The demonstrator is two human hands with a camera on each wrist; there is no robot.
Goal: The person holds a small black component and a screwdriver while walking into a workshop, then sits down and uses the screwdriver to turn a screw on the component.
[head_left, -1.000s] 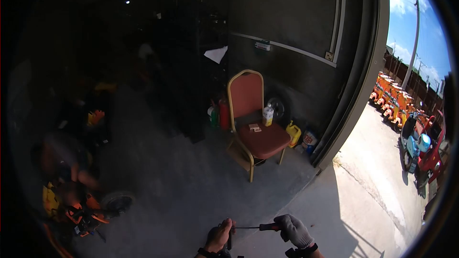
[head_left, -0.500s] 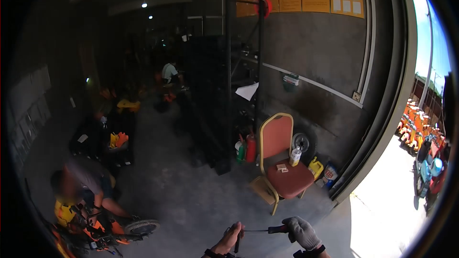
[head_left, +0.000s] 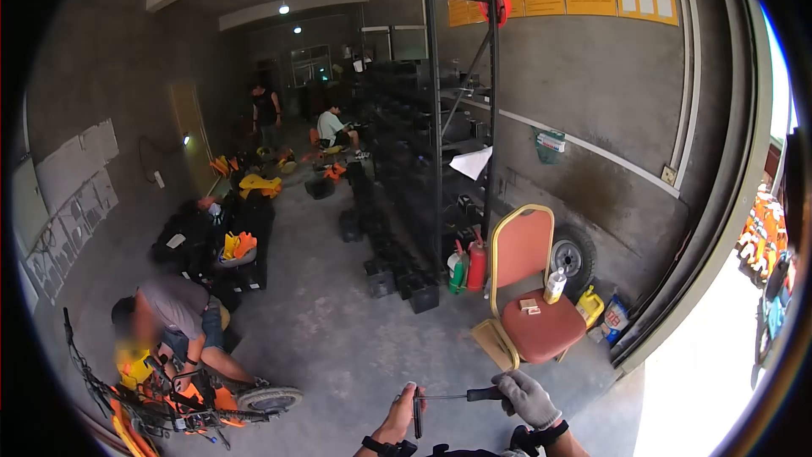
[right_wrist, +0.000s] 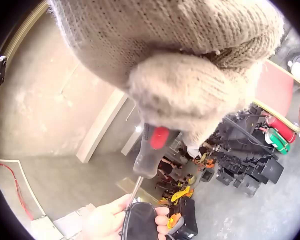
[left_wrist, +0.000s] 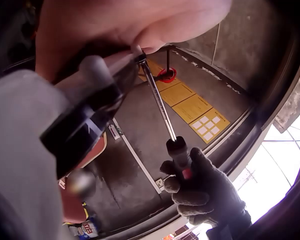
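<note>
While gripping the dark-handled screwdriver [head_left: 485, 394] with curled fingers of the gloved right hand [head_left: 526, 400], holding a flat black part [right_wrist: 141, 222] between thumb and fingers of the bare left hand [head_left: 396, 416]. Keeping both low up front, screwdriver shaft spanning hand to hand, far end at the part's edge; can't tell exact tip contact. Next out, at left: see an orange-and-black bike [head_left: 207, 406] with a person in grey [head_left: 173, 309] bent over it. At right, see a red chair [head_left: 541, 330] carrying a bottle [head_left: 555, 286], with a tyre [head_left: 573, 261] behind. Farther, note a red extinguisher [head_left: 476, 262] beside the dark rack [head_left: 436, 118]. Deepest, note a seated person in a pale top [head_left: 332, 127].
</note>
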